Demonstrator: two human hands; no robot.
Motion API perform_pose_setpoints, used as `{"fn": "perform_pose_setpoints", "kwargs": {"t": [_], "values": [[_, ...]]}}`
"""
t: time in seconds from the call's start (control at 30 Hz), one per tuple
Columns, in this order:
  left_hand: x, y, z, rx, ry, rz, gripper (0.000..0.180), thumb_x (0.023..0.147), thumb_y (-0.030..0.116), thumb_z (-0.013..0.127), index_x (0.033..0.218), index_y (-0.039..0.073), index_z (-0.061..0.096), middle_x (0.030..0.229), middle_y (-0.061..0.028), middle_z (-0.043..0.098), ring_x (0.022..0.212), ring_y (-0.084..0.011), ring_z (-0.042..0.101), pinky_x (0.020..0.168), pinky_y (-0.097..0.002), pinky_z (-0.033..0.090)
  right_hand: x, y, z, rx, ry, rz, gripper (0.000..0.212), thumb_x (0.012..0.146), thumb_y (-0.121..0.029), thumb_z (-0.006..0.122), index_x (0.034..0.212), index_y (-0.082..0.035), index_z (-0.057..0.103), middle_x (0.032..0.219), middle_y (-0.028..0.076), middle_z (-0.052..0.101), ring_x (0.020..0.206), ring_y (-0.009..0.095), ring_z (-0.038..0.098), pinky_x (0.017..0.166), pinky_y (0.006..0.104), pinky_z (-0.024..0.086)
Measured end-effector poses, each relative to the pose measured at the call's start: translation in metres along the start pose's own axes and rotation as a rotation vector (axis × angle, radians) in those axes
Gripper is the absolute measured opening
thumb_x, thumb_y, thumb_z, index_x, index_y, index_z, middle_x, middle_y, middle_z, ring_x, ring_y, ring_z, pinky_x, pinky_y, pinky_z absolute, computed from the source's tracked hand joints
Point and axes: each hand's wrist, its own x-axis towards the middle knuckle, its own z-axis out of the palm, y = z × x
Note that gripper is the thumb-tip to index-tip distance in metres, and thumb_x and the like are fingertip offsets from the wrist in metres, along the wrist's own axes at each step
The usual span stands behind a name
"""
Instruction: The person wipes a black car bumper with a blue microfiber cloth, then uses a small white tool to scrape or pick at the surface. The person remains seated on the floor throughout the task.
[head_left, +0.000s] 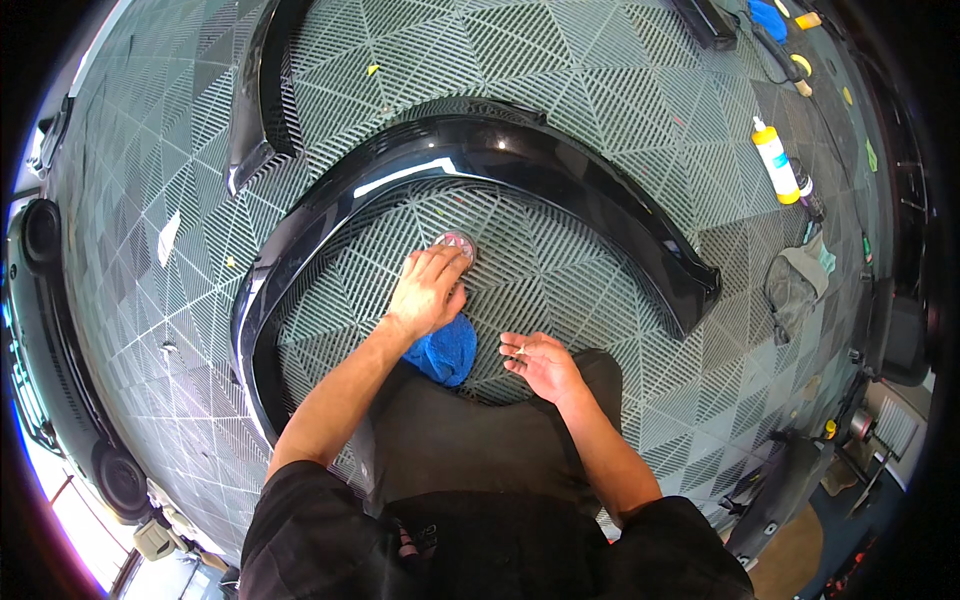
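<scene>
My left hand (430, 290) reaches inside the curve of a glossy black wheel-arch trim (500, 160) lying on the floor. Its fingers are closed over a small round tin (458, 241) with a red and pale top, partly hidden by them. Just below that hand lies a crumpled blue cloth (447, 352). My right hand (545, 365) is held palm up near my knee, to the right of the cloth. Between its thumb and fingers is a tiny pale piece (520, 351), too small to name.
A second black trim piece (262, 110) lies at the far left. To the right are a white and yellow bottle (776, 160), a dark bottle (806, 190) and a grey cloth (796, 285). The floor is grey slatted tile (640, 70), with paper scraps at the left.
</scene>
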Motion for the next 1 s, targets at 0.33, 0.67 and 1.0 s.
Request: {"fn": "perform_pose_setpoints", "kwargs": {"t": [0.33,0.67,1.0], "values": [[-0.006,0.015,0.001,0.241,-0.362,-0.13,0.083,0.081,0.051,0.069,0.142,-0.002,0.048,0.152,-0.02,0.04,0.144,-0.0362,0.034,0.113,-0.0643,0.025,0.02,-0.018,0.016,0.041,-0.121,-0.079,0.005,0.086,-0.004,0.062,0.086,-0.005,0.067,0.123,0.018,0.066,0.106,0.026,0.066,0.09,0.042,0.053],[0.002,0.021,-0.011,0.187,-0.481,-0.228,0.081,0.085,0.048,0.063,0.146,-0.001,0.043,0.154,-0.0208,0.037,0.146,-0.034,0.032,0.118,-0.0604,0.019,0.064,-0.036,0.06,-0.179,0.098,-0.328,0.015,0.094,-0.015,0.067,0.104,-0.005,0.069,0.106,0.006,0.069,0.094,0.017,0.066,0.081,0.035,0.055],[-0.098,-0.002,-0.035,-0.256,0.155,-0.644,0.035,0.08,0.009,0.06,0.114,-0.001,0.066,0.121,-0.0192,0.065,0.115,-0.0369,0.061,0.103,-0.0436,0.046,0.11,-0.031,0.107,-0.643,0.209,-0.529,0.02,0.089,-0.007,0.073,0.107,0.0,0.069,0.091,0.004,0.071,0.073,0.009,0.064,0.061,0.0207,0.049]]}}
